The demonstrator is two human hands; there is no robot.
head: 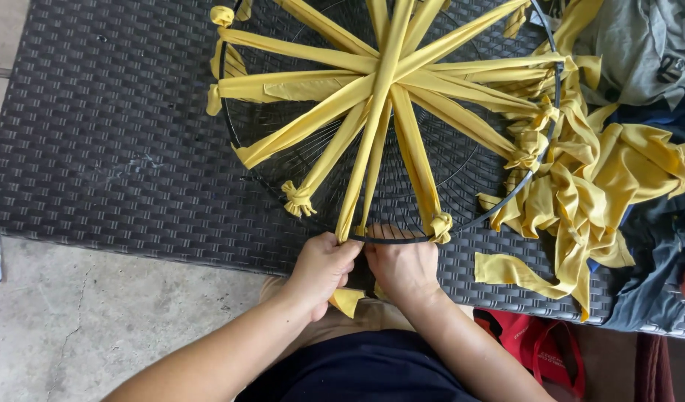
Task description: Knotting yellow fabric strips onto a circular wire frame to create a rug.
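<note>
yellow strips: cloth strips (379,97) stretched across a black wire hoop (402,239), crossing at its middle like spokes; several ends knotted on the rim.
hoop: lies flat on a dark woven desk (111,149), near edge toward the person.
left hand (321,269): at the hoop's near rim, grip pressed together on the end of one yellow strip; a loose yellow tail (347,301) hangs below the fingers.
right hand (403,269): just beside the left, touching it, fingers curled at the rim; what its grip pinches is hidden, cannot tell.
loose cloth: heap of yellow scraps (588,186) right of the hoop, on the desk.
other: grey garment (640,52) at top right; red bag (543,350) on the floor below the desk edge; concrete floor (82,313).
</note>
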